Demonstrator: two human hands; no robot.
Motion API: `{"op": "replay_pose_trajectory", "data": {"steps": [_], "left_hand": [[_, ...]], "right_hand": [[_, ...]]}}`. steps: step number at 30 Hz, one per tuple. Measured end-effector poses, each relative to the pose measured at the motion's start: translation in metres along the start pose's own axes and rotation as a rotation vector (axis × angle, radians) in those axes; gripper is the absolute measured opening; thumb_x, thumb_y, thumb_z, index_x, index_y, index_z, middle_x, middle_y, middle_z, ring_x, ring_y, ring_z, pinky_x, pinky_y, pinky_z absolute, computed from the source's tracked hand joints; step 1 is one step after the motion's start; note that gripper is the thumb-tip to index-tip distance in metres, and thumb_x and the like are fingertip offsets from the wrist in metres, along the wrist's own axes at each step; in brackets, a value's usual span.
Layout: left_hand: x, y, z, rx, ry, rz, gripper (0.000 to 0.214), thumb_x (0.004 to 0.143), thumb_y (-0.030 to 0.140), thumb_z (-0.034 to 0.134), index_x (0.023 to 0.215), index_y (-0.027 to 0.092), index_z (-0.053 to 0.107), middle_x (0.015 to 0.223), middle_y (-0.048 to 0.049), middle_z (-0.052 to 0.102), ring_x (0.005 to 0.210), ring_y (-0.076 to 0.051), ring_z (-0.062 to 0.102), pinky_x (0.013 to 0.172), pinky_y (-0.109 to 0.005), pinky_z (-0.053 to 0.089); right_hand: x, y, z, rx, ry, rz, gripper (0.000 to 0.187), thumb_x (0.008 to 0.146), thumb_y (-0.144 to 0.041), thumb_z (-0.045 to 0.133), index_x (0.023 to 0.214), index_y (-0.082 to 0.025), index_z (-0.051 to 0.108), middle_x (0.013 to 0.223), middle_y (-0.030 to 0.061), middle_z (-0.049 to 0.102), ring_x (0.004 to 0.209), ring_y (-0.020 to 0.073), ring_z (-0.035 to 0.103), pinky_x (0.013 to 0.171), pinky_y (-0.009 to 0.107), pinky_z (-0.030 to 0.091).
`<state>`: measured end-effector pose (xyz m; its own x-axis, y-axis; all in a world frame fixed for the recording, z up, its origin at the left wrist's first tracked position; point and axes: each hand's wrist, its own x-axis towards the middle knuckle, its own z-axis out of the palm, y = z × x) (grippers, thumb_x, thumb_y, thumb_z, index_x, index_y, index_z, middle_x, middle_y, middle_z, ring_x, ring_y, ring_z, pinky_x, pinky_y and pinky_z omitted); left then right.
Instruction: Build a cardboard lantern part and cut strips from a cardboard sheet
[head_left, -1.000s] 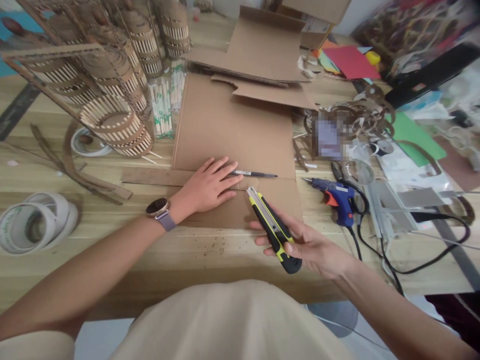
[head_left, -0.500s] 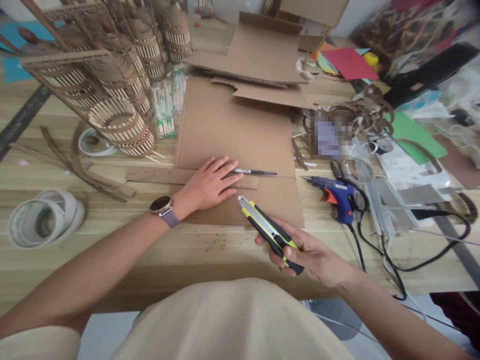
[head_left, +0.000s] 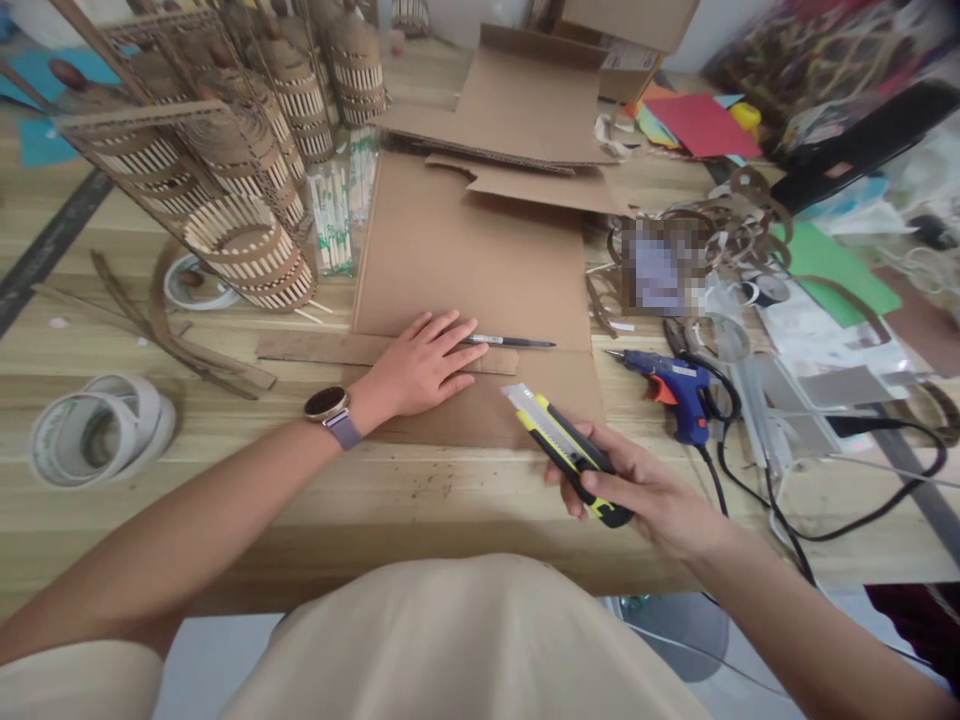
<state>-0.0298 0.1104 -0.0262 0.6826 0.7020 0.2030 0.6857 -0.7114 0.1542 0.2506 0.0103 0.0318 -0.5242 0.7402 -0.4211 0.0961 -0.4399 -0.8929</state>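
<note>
My left hand (head_left: 424,370) lies flat with fingers spread, pressing on a cardboard strip (head_left: 322,348) that rests across a large cardboard sheet (head_left: 472,250). A dark pen (head_left: 517,342) lies by its fingertips, partly covered by them. My right hand (head_left: 637,485) is wrapped round a yellow and black utility knife (head_left: 574,455), thumb near the slider. The knife's blade shows at its front end and points up and left, in front of the sheet's lower right part; whether it touches the cardboard I cannot tell.
On the right lie a blue glue gun (head_left: 667,385) with its cord and a heap of curled strips (head_left: 739,225). At left are tape rolls (head_left: 97,430), a small stick basket (head_left: 251,255) and several stick lanterns (head_left: 300,95). Folded cardboard (head_left: 525,95) sits at the back.
My right hand has moved to the right with the utility knife, and more of the blade shows now. My left hand stays in place on the strip.
</note>
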Motion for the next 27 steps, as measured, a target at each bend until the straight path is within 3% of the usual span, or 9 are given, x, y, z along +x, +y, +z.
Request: {"op": "replay_pose_trajectory", "data": {"steps": [3,5,9,14,19,27], "left_hand": [[0.0,0.0,0.0,0.007,-0.002,0.0,0.047,0.101,0.044,0.039,0.14,0.022,0.053,0.152,-0.0104,0.044,0.142,-0.032,0.034,0.115,-0.054,0.028],[0.0,0.0,0.0,0.015,-0.005,0.001,0.047,0.101,0.044,0.039,0.14,0.022,0.053,0.152,-0.0106,0.044,0.142,-0.032,0.035,0.115,-0.054,0.028],[0.001,0.001,-0.001,0.02,-0.004,0.009,0.048,0.101,0.044,0.039,0.141,0.021,0.052,0.152,-0.0114,0.043,0.141,-0.033,0.035,0.115,-0.054,0.028],[0.0,0.0,0.0,0.007,-0.009,0.002,0.048,0.101,0.044,0.04,0.141,0.022,0.051,0.153,-0.0107,0.043,0.143,-0.032,0.033,0.116,-0.053,0.026],[0.0,0.0,-0.001,-0.009,-0.024,0.006,0.049,0.1,0.045,0.041,0.142,0.022,0.05,0.154,-0.0111,0.041,0.143,-0.033,0.031,0.116,-0.054,0.025],[0.001,0.0,-0.002,-0.024,-0.028,0.015,0.05,0.099,0.046,0.043,0.141,0.02,0.051,0.154,-0.0133,0.04,0.143,-0.034,0.031,0.116,-0.054,0.023]], "right_hand": [[0.004,-0.023,-0.006,-0.284,0.005,0.02,0.039,0.088,-0.057,0.058,0.091,-0.02,0.051,0.079,0.0028,0.064,0.066,0.0149,0.063,0.062,0.029,0.049],[0.009,-0.039,-0.007,-0.513,0.001,0.036,0.038,0.092,-0.057,0.05,0.092,-0.02,0.051,0.075,0.0011,0.063,0.062,0.0145,0.063,0.06,0.028,0.048],[0.025,-0.059,0.004,-1.059,-0.09,-0.062,0.029,0.097,-0.041,0.043,0.113,-0.02,0.054,0.087,0.0045,0.069,0.07,0.0168,0.066,0.062,0.027,0.045],[0.053,-0.061,0.034,-1.736,-0.171,-0.09,0.018,0.095,-0.021,0.042,0.102,-0.015,0.057,0.082,0.0076,0.071,0.066,0.0189,0.065,0.05,0.026,0.027],[0.074,-0.061,0.058,-1.922,-0.275,-0.002,0.023,0.1,-0.028,0.039,0.107,-0.015,0.057,0.077,0.008,0.071,0.065,0.0224,0.068,0.047,0.026,0.022],[0.082,-0.061,0.061,-1.958,-0.371,0.043,0.024,0.096,-0.016,0.044,0.114,-0.016,0.059,0.078,0.0078,0.071,0.064,0.0216,0.067,0.051,0.026,0.032]]}}
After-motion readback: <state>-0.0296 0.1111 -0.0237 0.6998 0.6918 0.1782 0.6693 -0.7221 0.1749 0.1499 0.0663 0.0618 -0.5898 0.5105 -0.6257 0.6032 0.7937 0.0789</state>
